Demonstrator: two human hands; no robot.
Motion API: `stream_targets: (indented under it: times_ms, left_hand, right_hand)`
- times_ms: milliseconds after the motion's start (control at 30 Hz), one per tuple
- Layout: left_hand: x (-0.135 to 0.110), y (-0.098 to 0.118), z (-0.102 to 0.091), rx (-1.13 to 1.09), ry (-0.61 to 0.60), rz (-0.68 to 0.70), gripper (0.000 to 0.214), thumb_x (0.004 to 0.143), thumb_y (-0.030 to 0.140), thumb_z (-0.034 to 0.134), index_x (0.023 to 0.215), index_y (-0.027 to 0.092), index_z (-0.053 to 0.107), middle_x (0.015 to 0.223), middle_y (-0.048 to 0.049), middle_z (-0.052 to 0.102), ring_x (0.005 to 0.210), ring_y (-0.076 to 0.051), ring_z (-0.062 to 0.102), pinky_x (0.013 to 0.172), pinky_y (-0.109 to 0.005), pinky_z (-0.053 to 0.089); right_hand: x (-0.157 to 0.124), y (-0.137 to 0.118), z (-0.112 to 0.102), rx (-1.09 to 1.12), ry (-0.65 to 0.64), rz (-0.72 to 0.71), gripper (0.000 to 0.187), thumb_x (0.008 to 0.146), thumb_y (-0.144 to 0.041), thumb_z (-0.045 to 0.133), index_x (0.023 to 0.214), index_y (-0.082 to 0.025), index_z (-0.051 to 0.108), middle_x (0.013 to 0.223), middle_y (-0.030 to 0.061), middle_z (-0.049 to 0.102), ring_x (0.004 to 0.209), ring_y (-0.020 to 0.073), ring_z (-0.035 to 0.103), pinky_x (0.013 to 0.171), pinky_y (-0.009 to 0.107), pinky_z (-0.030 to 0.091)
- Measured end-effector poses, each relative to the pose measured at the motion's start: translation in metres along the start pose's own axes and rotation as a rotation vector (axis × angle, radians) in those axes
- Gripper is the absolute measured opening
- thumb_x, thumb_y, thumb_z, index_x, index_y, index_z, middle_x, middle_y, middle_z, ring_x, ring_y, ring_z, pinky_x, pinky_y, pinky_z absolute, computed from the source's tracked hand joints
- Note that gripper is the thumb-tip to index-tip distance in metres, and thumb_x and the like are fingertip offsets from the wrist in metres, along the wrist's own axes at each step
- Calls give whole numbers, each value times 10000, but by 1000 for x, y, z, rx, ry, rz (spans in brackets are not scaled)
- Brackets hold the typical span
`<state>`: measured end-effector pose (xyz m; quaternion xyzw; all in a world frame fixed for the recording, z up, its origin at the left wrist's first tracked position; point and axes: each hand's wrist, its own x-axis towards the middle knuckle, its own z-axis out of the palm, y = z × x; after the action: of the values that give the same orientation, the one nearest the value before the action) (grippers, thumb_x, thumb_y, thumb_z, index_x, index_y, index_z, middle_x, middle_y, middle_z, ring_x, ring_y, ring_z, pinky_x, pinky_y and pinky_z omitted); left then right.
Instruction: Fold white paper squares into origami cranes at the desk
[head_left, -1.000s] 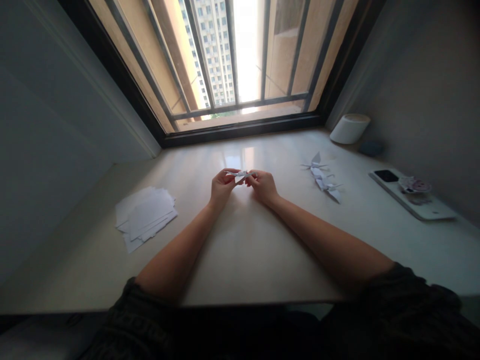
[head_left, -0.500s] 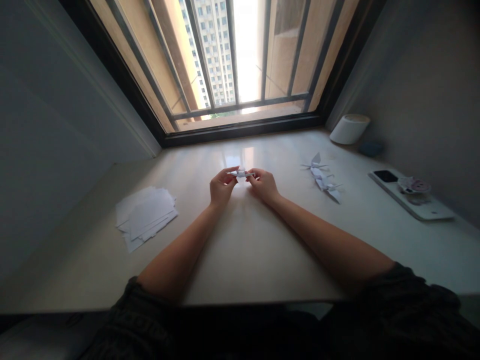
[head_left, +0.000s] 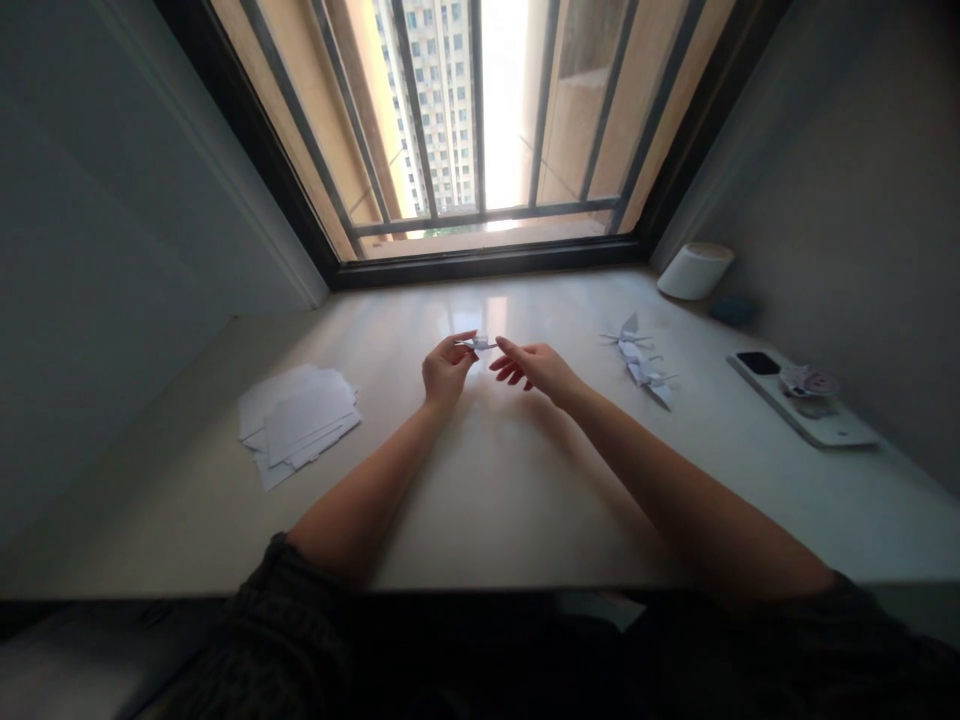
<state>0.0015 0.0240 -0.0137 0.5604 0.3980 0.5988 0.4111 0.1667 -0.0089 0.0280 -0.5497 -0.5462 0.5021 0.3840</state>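
A small white origami crane (head_left: 481, 343) is pinched between the thumb and fingers of my left hand (head_left: 446, 368), above the far middle of the table. Its thin point sticks out to the right. My right hand (head_left: 541, 368) is beside that point, fingers apart and hanging loosely below it. One fingertip is at or very near the tip; whether it touches I cannot tell. To the right, several finished white paper cranes (head_left: 639, 364) lie in a slanting row. On the left is a loose pile of white paper sheets (head_left: 311, 415).
A pale table (head_left: 480, 510) runs up to a barred window (head_left: 491, 265). At the right stand a white cylindrical object (head_left: 695, 271) and a dark blue item (head_left: 733, 309) by the wall. A white phone (head_left: 806, 405) with a round grip on its back lies nearer.
My right hand has let go of the crane's right end and its fingers have spread, shifting slightly right. My left hand keeps its hold. The whole view has shifted a little.
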Motion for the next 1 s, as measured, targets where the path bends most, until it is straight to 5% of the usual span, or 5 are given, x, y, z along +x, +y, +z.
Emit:
stream_targets:
  times_ms: [367,1000]
  left_hand:
    - [-4,0,1,52,-92,-12,289,715,257,723,996,190,714,862,-50,749,800,-188,702,707,-280,531]
    - [-6,3,-1,314,-100,64,239,774,342,693,972,212,727,925,-48,745,821,-182,687,705,-275,539]
  right_hand:
    - [0,21,21,274,12,-110,365,668,-523,731,787,-179,708,764,48,701,645,125,584,511,214,380]
    - [-3,25,28,347,104,-182,348,683,-529,710,708,-182,695,697,41,689,569,115,537,534,251,391]
